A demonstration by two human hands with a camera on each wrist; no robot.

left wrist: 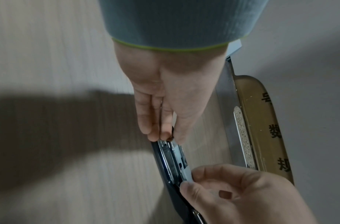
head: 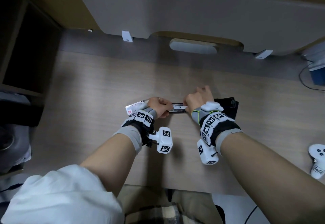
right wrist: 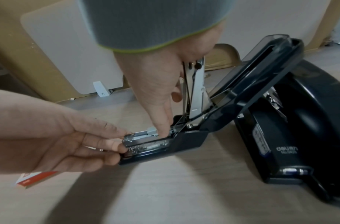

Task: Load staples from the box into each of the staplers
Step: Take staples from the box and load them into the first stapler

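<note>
A small dark stapler lies open on the wooden table between my hands, its lid swung up and back. My left hand pinches the front end of its metal staple channel, thumb on top and fingers beneath. My right hand reaches down with straight fingers, and the index fingertip presses into the channel by the hinge. Whether staples lie in the channel is unclear. The white and red staple box lies just behind my left hand. A larger black stapler rests right of my right hand.
A grey board with a cut-out handle stands along the table's far edge, cardboard behind it. A white controller lies at the right edge. A blue box with a cable sits at the far right.
</note>
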